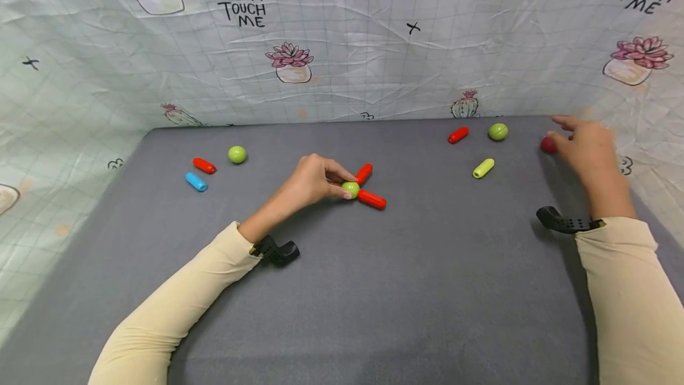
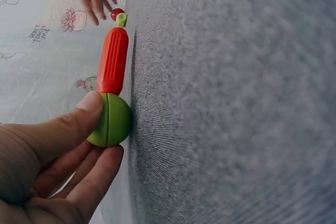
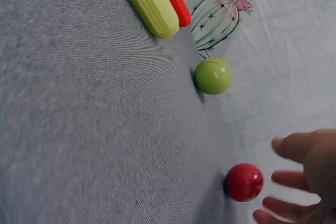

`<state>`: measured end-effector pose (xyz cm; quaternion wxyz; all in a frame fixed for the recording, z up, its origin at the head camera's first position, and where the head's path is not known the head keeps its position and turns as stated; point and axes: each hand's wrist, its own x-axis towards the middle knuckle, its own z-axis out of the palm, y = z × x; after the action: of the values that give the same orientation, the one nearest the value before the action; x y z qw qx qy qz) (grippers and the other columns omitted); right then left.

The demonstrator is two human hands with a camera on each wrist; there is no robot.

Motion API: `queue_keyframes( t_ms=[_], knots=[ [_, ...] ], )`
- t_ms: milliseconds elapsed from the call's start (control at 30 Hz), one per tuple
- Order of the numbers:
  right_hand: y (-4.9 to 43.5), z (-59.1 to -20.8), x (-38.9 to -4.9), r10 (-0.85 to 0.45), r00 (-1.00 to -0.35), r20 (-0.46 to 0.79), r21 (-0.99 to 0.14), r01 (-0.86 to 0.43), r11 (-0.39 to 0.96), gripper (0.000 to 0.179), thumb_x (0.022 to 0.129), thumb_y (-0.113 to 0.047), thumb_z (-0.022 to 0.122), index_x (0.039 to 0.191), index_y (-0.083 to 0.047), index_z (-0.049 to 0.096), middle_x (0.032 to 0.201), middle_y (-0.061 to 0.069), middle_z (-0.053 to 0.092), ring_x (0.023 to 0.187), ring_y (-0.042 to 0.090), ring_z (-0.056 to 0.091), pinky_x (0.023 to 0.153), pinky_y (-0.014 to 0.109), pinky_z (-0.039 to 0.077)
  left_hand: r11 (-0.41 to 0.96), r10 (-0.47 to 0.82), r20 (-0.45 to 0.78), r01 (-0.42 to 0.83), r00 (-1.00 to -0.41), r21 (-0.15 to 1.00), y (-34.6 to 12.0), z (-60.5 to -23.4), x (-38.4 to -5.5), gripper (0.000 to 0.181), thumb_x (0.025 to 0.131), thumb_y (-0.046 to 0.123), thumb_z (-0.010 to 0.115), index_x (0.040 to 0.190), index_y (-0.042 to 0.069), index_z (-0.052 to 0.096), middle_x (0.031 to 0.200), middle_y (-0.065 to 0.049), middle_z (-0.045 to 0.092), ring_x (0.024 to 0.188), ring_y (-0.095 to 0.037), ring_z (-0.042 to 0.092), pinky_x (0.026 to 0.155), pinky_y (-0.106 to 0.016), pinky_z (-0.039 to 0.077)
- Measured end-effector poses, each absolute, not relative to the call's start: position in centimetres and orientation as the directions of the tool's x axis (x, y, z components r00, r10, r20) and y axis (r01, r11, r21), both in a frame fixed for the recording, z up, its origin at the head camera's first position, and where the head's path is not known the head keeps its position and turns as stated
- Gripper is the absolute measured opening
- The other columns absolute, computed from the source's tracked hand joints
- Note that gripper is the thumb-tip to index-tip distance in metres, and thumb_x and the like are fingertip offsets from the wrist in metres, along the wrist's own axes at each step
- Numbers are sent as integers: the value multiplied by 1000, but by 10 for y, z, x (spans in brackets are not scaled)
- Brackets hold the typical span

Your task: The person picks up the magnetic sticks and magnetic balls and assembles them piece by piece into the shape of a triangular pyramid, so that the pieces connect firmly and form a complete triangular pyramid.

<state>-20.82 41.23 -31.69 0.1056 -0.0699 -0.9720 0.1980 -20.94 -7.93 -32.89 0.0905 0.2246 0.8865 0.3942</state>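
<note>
1 green ball (image 2: 116, 121) is sitting pinched in your left hand (image 1: 319, 180); well right of it, your right hand (image 1: 590, 146), fingers spread, is risking a bump sending the red ball (image 3: 243, 182) rolling.

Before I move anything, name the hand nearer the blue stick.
Left: the left hand is right of the blue stick, the right hand much farther right, by the red ball.

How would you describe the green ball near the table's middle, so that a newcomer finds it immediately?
On the grey table, look near the middle for two red sticks spread like a V. Where they converge is the green ball, pinched by the left grip. Unlike the two other green balls, this one adjoins sticks.
</note>
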Motion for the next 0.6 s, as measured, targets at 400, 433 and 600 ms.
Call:
queue_keyframes(
  t_ms=[400, 433, 600],
  knots=[
    [419, -324, -206, 212, -975, 72, -454, 157, 877, 37, 96, -13, 70, 123, 11, 63, 125, 40, 56, 111, 50, 49, 75, 43, 37, 624, 466, -10, 320, -885, 713, -79, -322, -209, 27, 73, 15, 92, 99, 14, 83, 93, 2, 79, 85, -8, 73, 71, -24, 57],
    [421, -324, -206, 203, -976, 73, -449, 150, 881, 39, 95, -12, 71, 124, 11, 62, 125, 40, 55, 111, 51, 49, 76, 44, 36, 625, 466, -14, 318, -884, 712, -78, -322, -210, 28, 73, 15, 92, 99, 14, 83, 93, 2, 79, 85, -8, 73, 71, -24, 57],
    [423, -326, -207, 181, -980, 79, -439, 129, 889, 40, 93, -11, 73, 125, 11, 62, 125, 39, 57, 109, 49, 50, 75, 41, 35, 637, 467, -47, 299, -883, 710, -76, -322, -212, 28, 73, 15, 93, 99, 14, 83, 93, 1, 79, 87, -9, 74, 72, -24, 57]
  ],
)
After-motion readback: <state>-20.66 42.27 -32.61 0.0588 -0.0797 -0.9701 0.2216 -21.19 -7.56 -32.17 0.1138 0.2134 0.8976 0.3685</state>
